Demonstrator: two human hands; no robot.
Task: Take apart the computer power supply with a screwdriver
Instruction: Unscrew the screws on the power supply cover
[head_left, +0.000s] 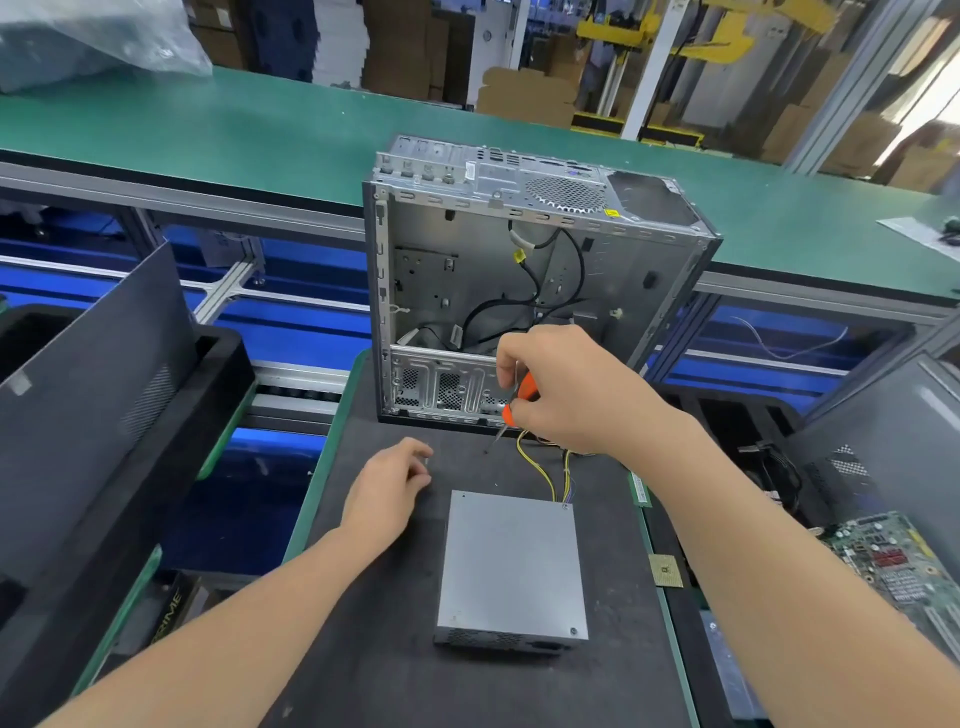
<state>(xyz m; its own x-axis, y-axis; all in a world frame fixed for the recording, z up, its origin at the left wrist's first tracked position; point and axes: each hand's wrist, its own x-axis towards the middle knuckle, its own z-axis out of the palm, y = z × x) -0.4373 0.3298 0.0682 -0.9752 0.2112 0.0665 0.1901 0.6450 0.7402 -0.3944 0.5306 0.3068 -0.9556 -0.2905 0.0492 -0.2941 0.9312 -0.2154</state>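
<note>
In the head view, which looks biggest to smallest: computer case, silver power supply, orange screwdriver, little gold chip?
1. computer case
2. silver power supply, though it lies nearer the camera
3 and 4, unsure: the orange screwdriver, mostly hidden in the right hand, and the gold chip look about alike.

"PRIME" on the lower-left box (169, 616)

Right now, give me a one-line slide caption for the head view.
Right hand grips an orange-handled screwdriver over the mat, left hand nearby, closed grey power supply lying before the open computer case.
</note>
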